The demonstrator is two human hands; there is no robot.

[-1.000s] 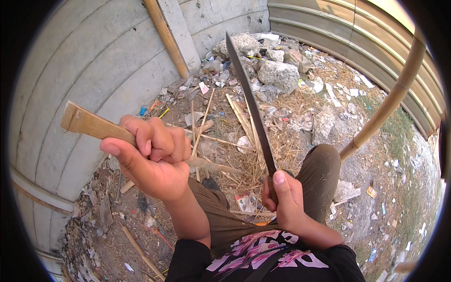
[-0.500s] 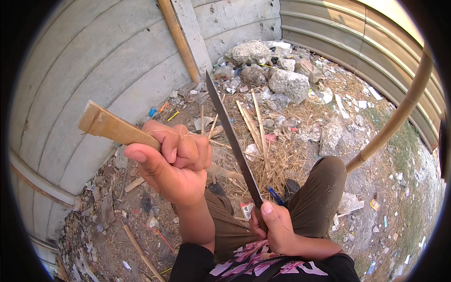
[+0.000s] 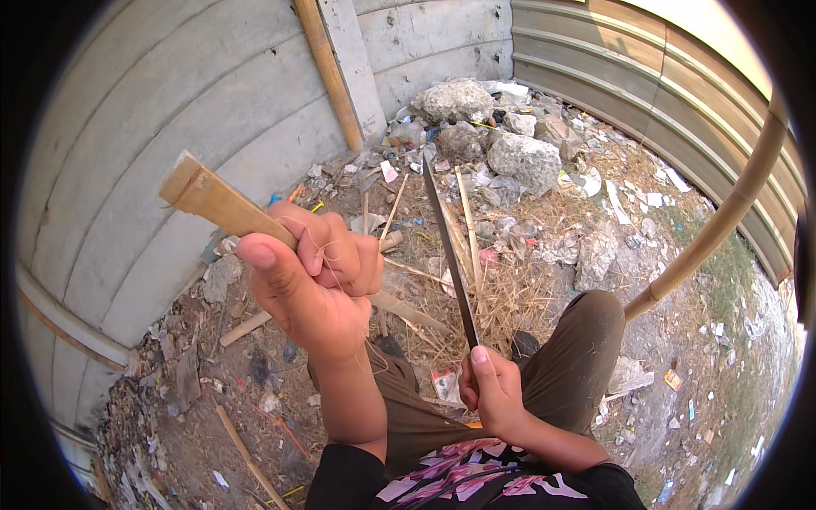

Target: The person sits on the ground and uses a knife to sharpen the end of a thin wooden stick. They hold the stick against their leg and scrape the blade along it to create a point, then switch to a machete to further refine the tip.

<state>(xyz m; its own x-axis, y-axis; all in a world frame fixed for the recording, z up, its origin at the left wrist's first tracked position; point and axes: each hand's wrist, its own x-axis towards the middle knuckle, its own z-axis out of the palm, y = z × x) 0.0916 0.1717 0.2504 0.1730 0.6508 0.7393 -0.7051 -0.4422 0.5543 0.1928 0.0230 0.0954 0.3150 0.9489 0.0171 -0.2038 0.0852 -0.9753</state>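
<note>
My left hand (image 3: 319,280) is closed around a flat bamboo strip (image 3: 223,204). Its cut end sticks out to the upper left, and the other part emerges below my fingers toward the right. A thin fibre dangles over my left knuckles. In my right hand (image 3: 495,389), a long dark machete (image 3: 452,251) is gripped by its handle, with the blade slanting upward and its tip toward the far side. The handle is mostly hidden in my fist. Blade and strip are apart.
Between my knees lies a heap of pale shavings (image 3: 501,319) with thin bamboo strips (image 3: 469,225). Large rocks (image 3: 523,157) and litter cover the far ground. A concrete wall (image 3: 178,110) stands left, a corrugated fence (image 3: 612,64) far right. A bamboo pole (image 3: 714,229) slants at the right.
The machete has swung more upright, its tip shifting right, and my right hand has risen slightly. My left hand has moved a little right, with the strip's cut end now higher.
</note>
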